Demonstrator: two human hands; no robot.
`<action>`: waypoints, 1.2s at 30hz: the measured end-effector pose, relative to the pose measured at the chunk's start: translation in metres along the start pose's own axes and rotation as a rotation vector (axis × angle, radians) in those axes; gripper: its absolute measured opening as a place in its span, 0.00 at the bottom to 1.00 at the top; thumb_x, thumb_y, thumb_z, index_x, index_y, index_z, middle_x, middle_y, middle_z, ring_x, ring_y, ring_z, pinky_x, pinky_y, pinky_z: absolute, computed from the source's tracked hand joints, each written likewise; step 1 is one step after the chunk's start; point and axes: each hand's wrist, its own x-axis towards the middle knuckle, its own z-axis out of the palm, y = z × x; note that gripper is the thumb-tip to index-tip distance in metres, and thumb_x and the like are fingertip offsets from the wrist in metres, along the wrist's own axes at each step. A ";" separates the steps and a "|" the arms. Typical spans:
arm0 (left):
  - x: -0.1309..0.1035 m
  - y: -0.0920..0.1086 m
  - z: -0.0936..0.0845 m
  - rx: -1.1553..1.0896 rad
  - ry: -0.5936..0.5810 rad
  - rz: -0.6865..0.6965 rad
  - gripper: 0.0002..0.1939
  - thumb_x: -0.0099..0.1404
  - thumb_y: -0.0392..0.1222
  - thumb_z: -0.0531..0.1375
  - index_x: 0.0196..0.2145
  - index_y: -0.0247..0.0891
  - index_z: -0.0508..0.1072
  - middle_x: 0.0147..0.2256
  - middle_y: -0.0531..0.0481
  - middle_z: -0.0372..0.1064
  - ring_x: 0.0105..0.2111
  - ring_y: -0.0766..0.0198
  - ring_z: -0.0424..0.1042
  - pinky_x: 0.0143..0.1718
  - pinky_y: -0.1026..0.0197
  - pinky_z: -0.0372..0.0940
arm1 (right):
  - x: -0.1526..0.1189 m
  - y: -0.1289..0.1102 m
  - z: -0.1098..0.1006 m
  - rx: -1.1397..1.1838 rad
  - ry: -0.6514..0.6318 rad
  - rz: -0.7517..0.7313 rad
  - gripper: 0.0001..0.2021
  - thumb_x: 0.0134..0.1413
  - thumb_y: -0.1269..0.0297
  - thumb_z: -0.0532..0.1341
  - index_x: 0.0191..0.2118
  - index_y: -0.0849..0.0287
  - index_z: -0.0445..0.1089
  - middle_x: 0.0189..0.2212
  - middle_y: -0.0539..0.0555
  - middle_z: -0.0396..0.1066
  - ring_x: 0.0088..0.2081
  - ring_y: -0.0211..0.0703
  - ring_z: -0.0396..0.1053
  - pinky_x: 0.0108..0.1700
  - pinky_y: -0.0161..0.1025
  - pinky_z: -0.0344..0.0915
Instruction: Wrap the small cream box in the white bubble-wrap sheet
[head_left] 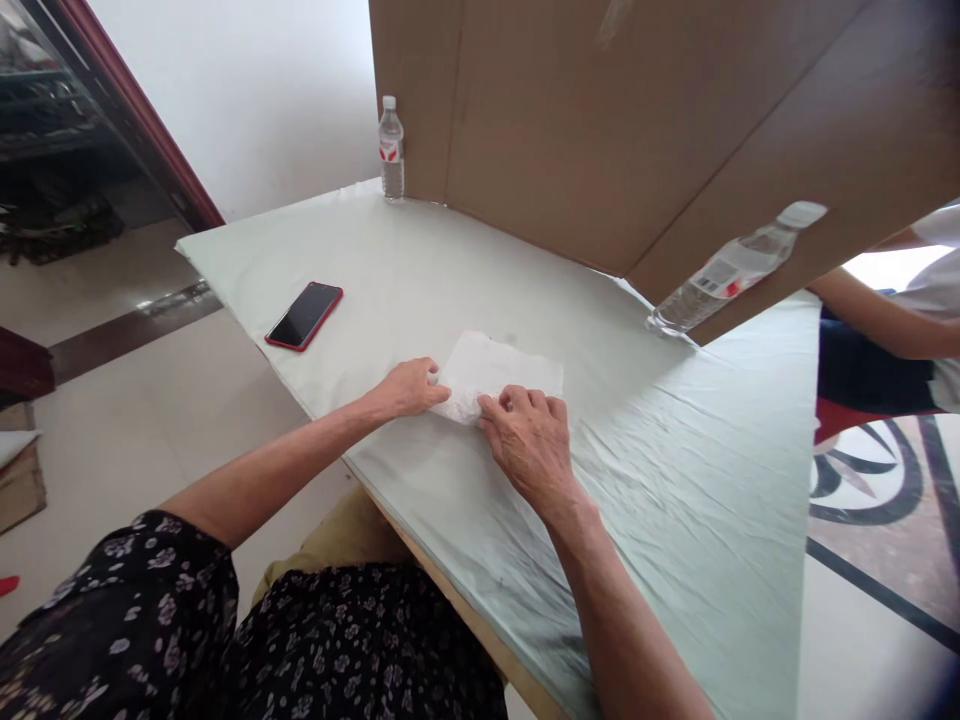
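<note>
A thin white sheet, like a tissue (501, 366), lies on the cloth-covered table in front of me. Its far part is flat, while the near edge is crumpled or rolled up. My left hand (412, 388) pinches the near left corner between thumb and fingers. At the near edge, my right hand (529, 435) has its fingers curled with the thumb pressed on the crumpled part. The right hand covers the sheet's near right corner.
A phone (306, 316) in a red case lies to the left. A cardboard panel (540, 130) stands across the table, with water bottles (391, 150) (739, 268) against its foot. Behind it on the right, a person's arm (885, 315) shows. The pale green tablecloth (675, 500) is wrinkled.
</note>
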 end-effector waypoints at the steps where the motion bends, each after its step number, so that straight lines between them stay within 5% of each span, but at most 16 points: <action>1: -0.001 0.001 -0.001 -0.066 -0.045 -0.060 0.26 0.55 0.42 0.65 0.50 0.32 0.70 0.28 0.48 0.74 0.26 0.60 0.75 0.29 0.62 0.67 | 0.001 0.000 0.001 0.006 0.004 -0.001 0.07 0.62 0.65 0.59 0.42 0.52 0.73 0.39 0.57 0.72 0.38 0.49 0.61 0.42 0.47 0.48; 5: -0.002 0.006 0.003 -0.288 -0.102 -0.217 0.21 0.56 0.42 0.66 0.45 0.32 0.69 0.21 0.53 0.70 0.20 0.60 0.73 0.23 0.62 0.67 | 0.002 0.000 0.001 0.026 -0.009 0.007 0.07 0.61 0.64 0.59 0.42 0.53 0.73 0.39 0.57 0.72 0.39 0.49 0.61 0.42 0.47 0.48; 11: -0.001 0.023 0.026 -0.578 -0.044 -0.225 0.06 0.54 0.33 0.63 0.27 0.36 0.67 0.22 0.53 0.68 0.21 0.69 0.66 0.18 0.68 0.59 | 0.002 -0.001 0.001 0.028 -0.032 0.014 0.07 0.63 0.64 0.58 0.42 0.54 0.73 0.40 0.58 0.72 0.39 0.50 0.62 0.41 0.46 0.47; 21: 0.001 0.039 0.036 -0.629 -0.071 -0.141 0.05 0.54 0.35 0.63 0.26 0.37 0.68 0.20 0.54 0.65 0.20 0.70 0.64 0.20 0.67 0.59 | 0.004 0.005 0.002 0.122 0.006 0.034 0.21 0.58 0.64 0.60 0.56 0.63 0.64 0.41 0.61 0.76 0.42 0.54 0.66 0.43 0.46 0.50; 28: -0.007 0.048 0.033 -0.394 -0.222 0.131 0.08 0.53 0.33 0.56 0.29 0.34 0.76 0.25 0.51 0.70 0.25 0.65 0.68 0.30 0.61 0.67 | 0.000 0.018 -0.001 0.309 -0.042 0.074 0.23 0.53 0.68 0.59 0.57 0.62 0.64 0.42 0.60 0.77 0.44 0.54 0.71 0.47 0.46 0.55; 33: -0.013 0.036 0.047 0.126 0.094 0.542 0.08 0.59 0.35 0.59 0.35 0.37 0.78 0.37 0.45 0.73 0.39 0.58 0.71 0.43 0.57 0.67 | -0.008 0.034 0.002 0.510 0.041 0.071 0.22 0.54 0.67 0.58 0.56 0.58 0.67 0.47 0.59 0.77 0.50 0.53 0.72 0.53 0.50 0.60; 36: -0.012 0.028 0.055 0.247 0.179 0.705 0.08 0.64 0.36 0.57 0.35 0.36 0.77 0.43 0.40 0.71 0.45 0.55 0.70 0.47 0.55 0.66 | -0.023 0.054 0.001 0.551 0.204 0.247 0.16 0.56 0.61 0.59 0.49 0.57 0.72 0.49 0.62 0.76 0.53 0.56 0.71 0.56 0.54 0.61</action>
